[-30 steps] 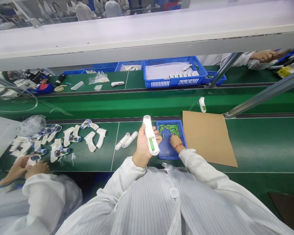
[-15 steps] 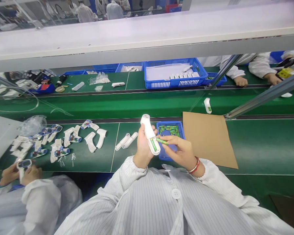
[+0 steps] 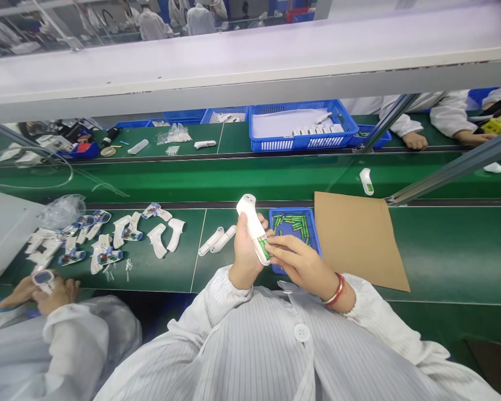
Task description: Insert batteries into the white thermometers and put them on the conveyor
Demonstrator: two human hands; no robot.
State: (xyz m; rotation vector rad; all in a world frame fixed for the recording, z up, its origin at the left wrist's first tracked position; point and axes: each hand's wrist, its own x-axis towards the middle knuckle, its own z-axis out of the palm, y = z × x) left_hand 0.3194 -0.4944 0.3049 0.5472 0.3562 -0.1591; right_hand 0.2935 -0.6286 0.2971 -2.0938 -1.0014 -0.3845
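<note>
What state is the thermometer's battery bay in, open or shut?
Open: a green battery shows in the thermometer, uncovered.

1. Landmark: white overhead shelf (image 3: pixel 250 61), a long painted beam crossing the whole view; its top shows a pale lilac sheen.
2. Below the landmark: green bench belt (image 3: pixel 451 250), running the full width, with a dark edge rail (image 3: pixel 350 203) along its far side.
3. Behind that rail, still under the landmark: a second green belt (image 3: pixel 250 177), parallel, then a further green bench (image 3: pixel 234 139).
4. Right of centre, under the landmark: grey metal strut (image 3: pixel 455 170), slanting upward.
5. Above the landmark: distant workers in white coats (image 3: pixel 199 20) before blue wall panels (image 3: pixel 162 11).
6. Far below the landmark, lower right: brown floor patch (image 3: pixel 490 373).
7. Light: bright, even.
</note>
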